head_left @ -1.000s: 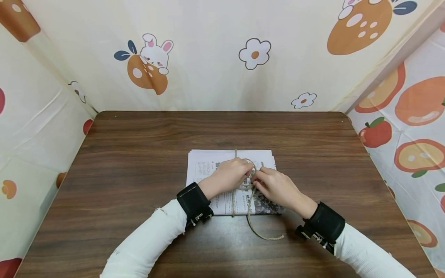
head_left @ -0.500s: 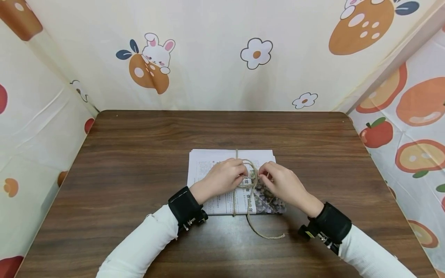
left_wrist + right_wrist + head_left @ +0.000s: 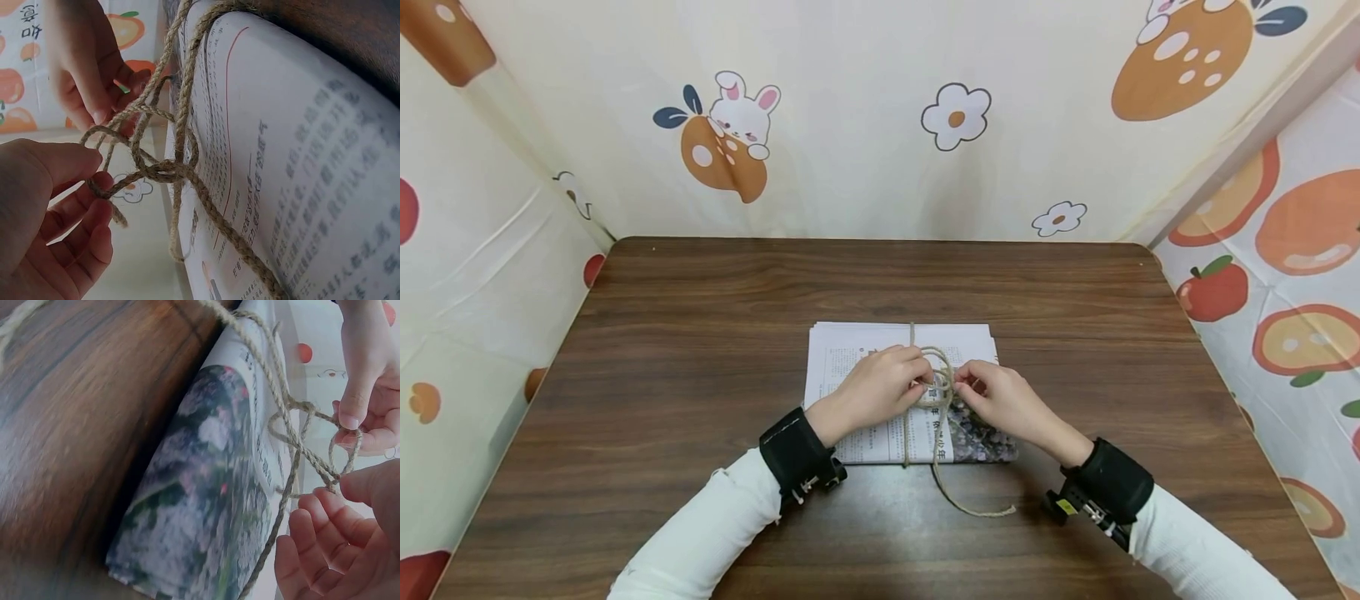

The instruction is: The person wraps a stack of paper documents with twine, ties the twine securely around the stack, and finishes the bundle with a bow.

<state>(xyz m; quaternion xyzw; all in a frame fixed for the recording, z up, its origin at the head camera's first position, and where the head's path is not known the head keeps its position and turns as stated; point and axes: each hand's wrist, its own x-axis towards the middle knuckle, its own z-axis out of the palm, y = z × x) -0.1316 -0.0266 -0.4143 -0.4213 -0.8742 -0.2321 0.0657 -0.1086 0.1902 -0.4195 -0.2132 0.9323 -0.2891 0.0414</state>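
Note:
A stack of folded newspapers lies on the table with twine running across it and a loose knot on top. My left hand pinches a twine loop between thumb and fingers, shown close up in the left wrist view, where the hand is at lower left. From the right side of the knot, my right hand pinches another part of the twine; in the right wrist view its thumb and index finger meet at the cord. One loose twine end hangs over the stack's near edge onto the table.
The dark wood-grain table extends on all sides of the stack. A patterned cloth wall stands behind it, with more printed cloth at the right side. Black camera straps wrap both wrists.
Both hands drew apart from the knot, the left hand shifting leftward. My right hand lifted away to the right, then came back to the twine. The loops now show between the hands.

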